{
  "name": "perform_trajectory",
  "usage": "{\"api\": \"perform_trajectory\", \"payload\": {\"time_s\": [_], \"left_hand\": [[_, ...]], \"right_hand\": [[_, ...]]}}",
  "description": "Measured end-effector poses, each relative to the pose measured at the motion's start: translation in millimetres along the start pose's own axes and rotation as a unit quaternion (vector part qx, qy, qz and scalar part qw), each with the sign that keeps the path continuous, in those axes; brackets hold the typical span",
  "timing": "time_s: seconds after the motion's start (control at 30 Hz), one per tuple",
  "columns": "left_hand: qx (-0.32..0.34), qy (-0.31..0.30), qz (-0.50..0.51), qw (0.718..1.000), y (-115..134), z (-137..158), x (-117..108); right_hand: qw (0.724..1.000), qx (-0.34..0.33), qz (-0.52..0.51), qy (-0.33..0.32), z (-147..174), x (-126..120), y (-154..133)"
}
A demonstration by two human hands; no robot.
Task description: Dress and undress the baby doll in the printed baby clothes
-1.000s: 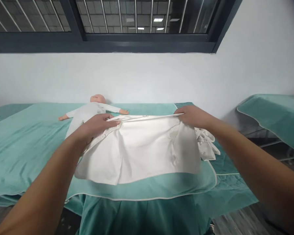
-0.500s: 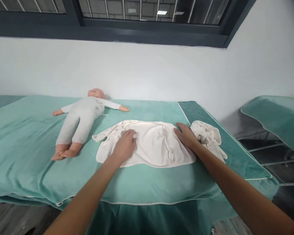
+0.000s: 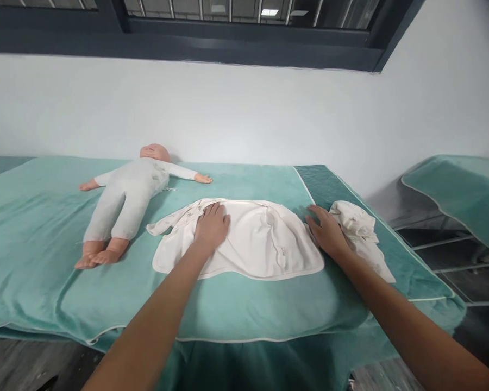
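A white baby jacket [image 3: 250,239] with a small print on its sleeve is spread on the green bed cover, its one visible sleeve pointing left. On its left part lies my left hand [image 3: 212,227], flat and open. My right hand [image 3: 326,231] is open with fingers apart at the jacket's right edge; whether it touches the cloth I cannot tell. Just right of that hand sits a crumpled white printed garment [image 3: 356,222], partly hidden by my wrist.
A baby doll [image 3: 124,190] in a white body lies face up at the left. The green bed cover [image 3: 244,309] reaches the white wall [image 3: 244,114] below a barred window. Beyond the bed's right edge are a metal frame and another green cover [image 3: 464,182].
My right hand has moved right, off the jacket toward its edge, and the crumpled garment has shifted right. My left hand has slid slightly up and flattened on the jacket.
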State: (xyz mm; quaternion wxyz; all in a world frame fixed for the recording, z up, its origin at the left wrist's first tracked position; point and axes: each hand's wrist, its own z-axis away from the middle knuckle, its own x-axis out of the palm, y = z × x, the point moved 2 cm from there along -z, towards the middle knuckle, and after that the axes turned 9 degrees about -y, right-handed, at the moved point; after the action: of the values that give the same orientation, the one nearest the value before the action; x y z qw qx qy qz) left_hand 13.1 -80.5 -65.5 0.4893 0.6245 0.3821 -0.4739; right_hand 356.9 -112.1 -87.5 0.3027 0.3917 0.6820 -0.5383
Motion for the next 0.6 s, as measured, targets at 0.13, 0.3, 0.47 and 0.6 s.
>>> {"api": "perform_trajectory", "payload": {"time_s": [0.13,0.3,0.47,0.6], "left_hand": [[-0.006,-0.006,0.004,1.0,1,-8,0],[-0.004,0.0,0.033,0.999,-3,-8,-2],[-0.006,0.02,0.051,0.998,0,-15,-13],[-0.006,0.04,0.04,0.998,9,-35,-25]], "right_hand": [[0.997,0.015,-0.041,-0.06,-21,8,-39],[0.988,0.059,0.017,-0.142,-49,19,-64],[0.992,0.07,-0.052,-0.095,-62,4,-61],[0.991,0.093,-0.068,-0.065,-77,-12,-54]]}}
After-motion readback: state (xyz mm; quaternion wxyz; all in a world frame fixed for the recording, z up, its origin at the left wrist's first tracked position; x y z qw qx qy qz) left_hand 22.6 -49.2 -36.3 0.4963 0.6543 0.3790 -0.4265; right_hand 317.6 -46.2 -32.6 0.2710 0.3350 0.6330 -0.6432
